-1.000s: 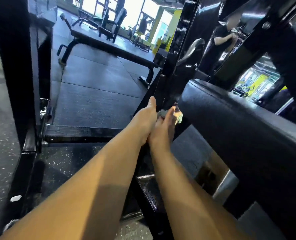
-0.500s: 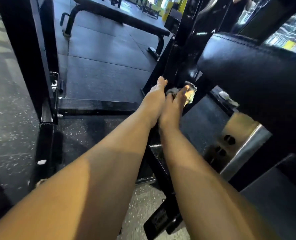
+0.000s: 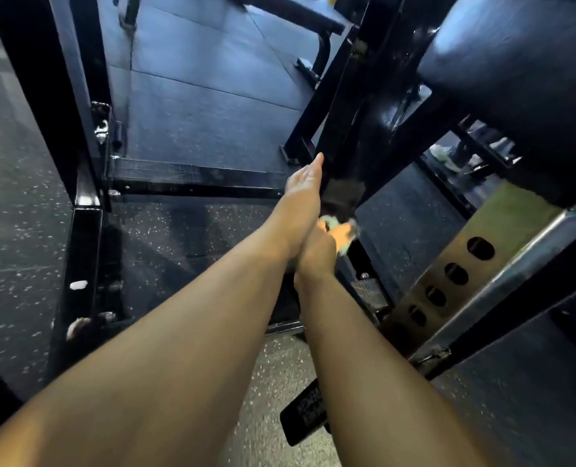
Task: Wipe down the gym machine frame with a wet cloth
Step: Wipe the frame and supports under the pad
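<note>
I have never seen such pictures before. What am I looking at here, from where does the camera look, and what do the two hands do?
The view comes from a camera worn on the person's head, looking down along both bare forearms. The black bars are the frame of a gym machine, standing on a speckled rubber floor; the dark cushion at top right is its pad. The right hand grips a small pale cloth, blurred, by the foot of the upright post. The left hand lays straight fingers along the same post and holds nothing.

Dark speckled rubber floor (image 3: 23, 210)
</note>
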